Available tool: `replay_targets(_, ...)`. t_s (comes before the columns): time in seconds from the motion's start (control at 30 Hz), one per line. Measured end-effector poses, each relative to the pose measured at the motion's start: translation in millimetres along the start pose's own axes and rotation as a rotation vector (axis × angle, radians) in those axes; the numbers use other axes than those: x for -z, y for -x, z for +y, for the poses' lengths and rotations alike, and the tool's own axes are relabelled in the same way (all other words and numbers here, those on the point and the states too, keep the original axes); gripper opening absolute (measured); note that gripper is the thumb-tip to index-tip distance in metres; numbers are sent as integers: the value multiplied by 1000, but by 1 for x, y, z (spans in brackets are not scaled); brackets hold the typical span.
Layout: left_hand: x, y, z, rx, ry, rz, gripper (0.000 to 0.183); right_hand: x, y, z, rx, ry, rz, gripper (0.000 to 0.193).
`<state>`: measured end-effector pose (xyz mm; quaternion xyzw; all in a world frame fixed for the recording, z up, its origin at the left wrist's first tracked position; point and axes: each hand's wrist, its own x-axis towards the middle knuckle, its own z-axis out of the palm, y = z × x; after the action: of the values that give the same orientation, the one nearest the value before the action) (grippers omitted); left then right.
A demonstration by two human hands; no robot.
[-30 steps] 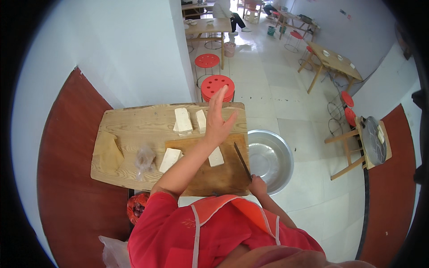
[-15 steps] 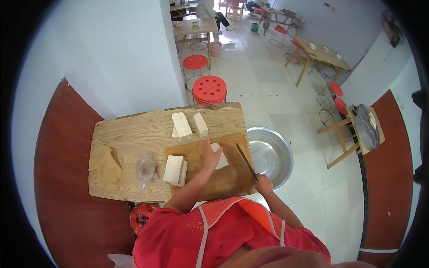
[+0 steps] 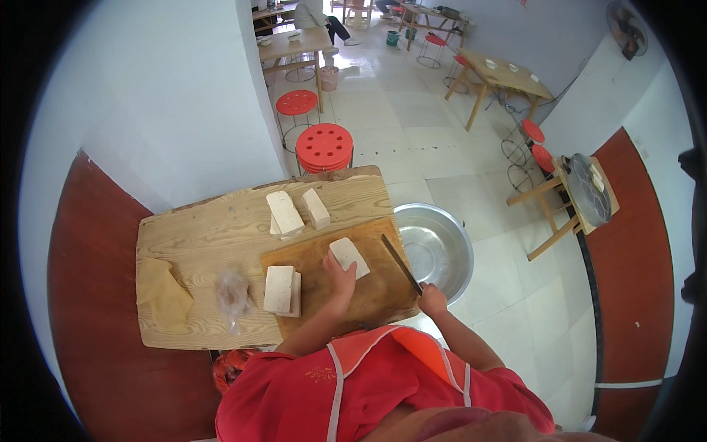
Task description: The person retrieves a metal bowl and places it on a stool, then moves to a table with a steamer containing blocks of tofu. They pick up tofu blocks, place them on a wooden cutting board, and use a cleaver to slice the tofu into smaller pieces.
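Note:
A pale block of tofu (image 3: 350, 254) lies flat on the brown cutting board (image 3: 375, 298). My left hand (image 3: 340, 276) grips its near end, with the fingers along the left side and the thumb at the near right. In my right hand (image 3: 432, 298) is the handle of a knife (image 3: 401, 263); its dark blade points away from me over the board's right side, apart from the tofu. Left of my left hand, a stack of tofu blocks (image 3: 279, 289) stands on the board. Beyond the board are more tofu blocks (image 3: 285, 212) and a single narrower one (image 3: 316, 208).
The board rests on a wooden table (image 3: 199, 236) with a clear plastic bag (image 3: 233, 295) and a yellowish cloth (image 3: 166, 295). A large metal basin (image 3: 460, 250) sits by the table's right edge. Stacked red stools (image 3: 325, 146) stand behind it; a wooden stand (image 3: 571, 214) bears a round tray.
My left hand has come down from above the tofu to its near end and now grips it. My right hand still holds the knife at the board's right. The whole view has shifted slightly.

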<state>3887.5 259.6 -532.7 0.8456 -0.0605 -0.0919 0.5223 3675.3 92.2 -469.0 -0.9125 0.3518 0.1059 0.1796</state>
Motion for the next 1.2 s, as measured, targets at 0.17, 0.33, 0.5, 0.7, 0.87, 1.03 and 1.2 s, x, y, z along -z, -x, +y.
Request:
replay_targets(0.17, -2, -5, -5, 218, -81, 1, 94, 1, 1, -2, -9, -24, -12, 36)
replay_targets(0.33, -24, -28, -9, 370, -102, -39, 77, -3, 2, 4, 20, -23, 39, 36)
replay_targets(0.5, -34, -26, 7, 500, -150, 11, 67, -11, -7, 13, 5, -9, -64, 35)
replay_targets(0.7, -43, -11, 38, 445, -363, 184, 82, -10, -19, 25, 58, -71, -98, 38)
replay_targets(0.87, -51, -5, 42, 448, -410, 198, 95, -7, -14, 29, 134, -130, -38, 37)
replay_targets(1.03, -53, -6, 52, 492, -491, 185, 108, 0, -19, 31, 120, -174, -118, 37)
replay_targets(1.2, -51, -9, 57, 446, -488, 187, 109, 7, -28, 39, 128, -231, -162, 33)
